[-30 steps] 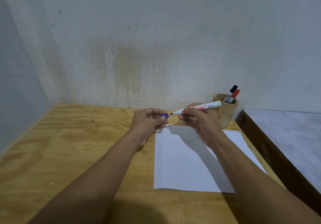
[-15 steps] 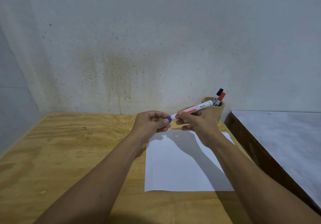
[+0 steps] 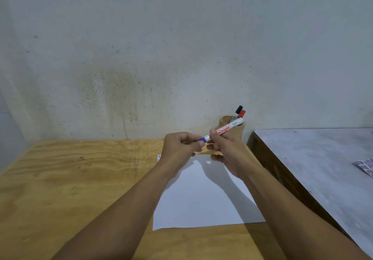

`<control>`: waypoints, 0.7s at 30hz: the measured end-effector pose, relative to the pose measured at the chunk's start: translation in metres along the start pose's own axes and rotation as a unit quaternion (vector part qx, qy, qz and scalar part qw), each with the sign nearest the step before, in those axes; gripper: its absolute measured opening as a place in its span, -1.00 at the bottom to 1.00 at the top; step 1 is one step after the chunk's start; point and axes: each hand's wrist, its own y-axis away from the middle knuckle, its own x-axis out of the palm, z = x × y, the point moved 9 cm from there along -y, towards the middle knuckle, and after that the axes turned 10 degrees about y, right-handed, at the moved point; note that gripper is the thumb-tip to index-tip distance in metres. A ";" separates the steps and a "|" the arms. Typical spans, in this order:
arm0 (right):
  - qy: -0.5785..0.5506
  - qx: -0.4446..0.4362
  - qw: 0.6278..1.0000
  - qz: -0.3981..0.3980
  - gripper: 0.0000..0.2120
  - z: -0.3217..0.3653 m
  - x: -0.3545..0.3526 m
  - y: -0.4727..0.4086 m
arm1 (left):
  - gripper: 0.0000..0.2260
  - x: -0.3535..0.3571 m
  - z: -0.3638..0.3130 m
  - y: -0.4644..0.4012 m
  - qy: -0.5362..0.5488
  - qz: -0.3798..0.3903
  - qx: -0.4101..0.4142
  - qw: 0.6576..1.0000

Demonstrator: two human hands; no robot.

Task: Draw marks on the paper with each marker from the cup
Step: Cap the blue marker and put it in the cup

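Blue cap [image 3: 204,139] back on marker [image 3: 226,129]; both hands' grip closed on it.

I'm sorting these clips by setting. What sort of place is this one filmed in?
Probably a bare corner workspace in a home or workshop, not an office: a raw plywood table stands against a stained plaster wall, with only a sheet of paper and a cup of markers on it.

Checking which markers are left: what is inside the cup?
Two markers stand in the cup: a black-capped one and a red-capped one, tops above the rim. Their lower parts and the cup's bottom are hidden by its wall, the right hand and the held marker.
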 end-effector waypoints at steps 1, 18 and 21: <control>-0.016 0.009 1.000 -0.003 -0.81 0.000 -0.004 0.000 | -0.90 0.007 0.001 0.000 -0.016 0.014 0.001 1.000; 0.301 -0.099 0.916 -0.247 -0.79 0.090 -0.162 -0.026 | -0.50 0.102 -0.024 -0.031 -0.446 0.141 0.219 0.856; 0.325 -0.114 0.907 -0.243 -0.78 0.096 -0.165 -0.038 | -0.44 0.114 -0.014 -0.039 -0.495 0.170 0.216 0.824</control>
